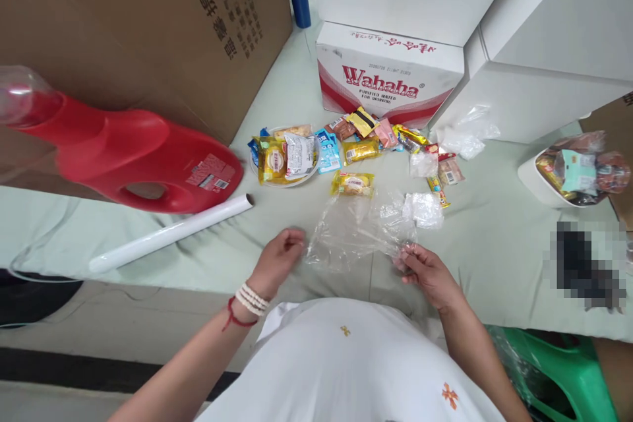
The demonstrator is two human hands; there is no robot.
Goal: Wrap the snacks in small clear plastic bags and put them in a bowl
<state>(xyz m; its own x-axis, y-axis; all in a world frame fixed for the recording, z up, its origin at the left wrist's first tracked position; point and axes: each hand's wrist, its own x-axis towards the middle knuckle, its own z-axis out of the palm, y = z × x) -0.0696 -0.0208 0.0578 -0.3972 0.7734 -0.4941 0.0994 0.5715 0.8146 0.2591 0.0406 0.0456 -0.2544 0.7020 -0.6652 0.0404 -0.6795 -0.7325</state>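
Hands first: the right hand pinches one edge of a clear bag between its fingertips, and the left hand is loosely curled at the bag's other edge; whether it actually grips the film I cannot tell. The bag lies crumpled and half open on the pale green cloth, just in front of the person's body.

Risk, as I judge it: the film is thin and clingy, so with only 1 sure pinch it could slip free or fold shut on itself. A hard pull from both sides could stretch or tear it. The yellow snack lies just beyond the bag's far edge, and a tug on the film could drag or flip it.

Around: a plate with 3 or so packets sits beyond the left hand, with more loose snacks scattered toward a Wahaha box. A second crumpled bag rests near the first one's right corner. A red jug lies on its side at left, a white roll touching or just beside it. A white bowl of wrapped items stands well apart at right. Between the hands and the plate, only the bag itself and the yellow snack lie in the way.
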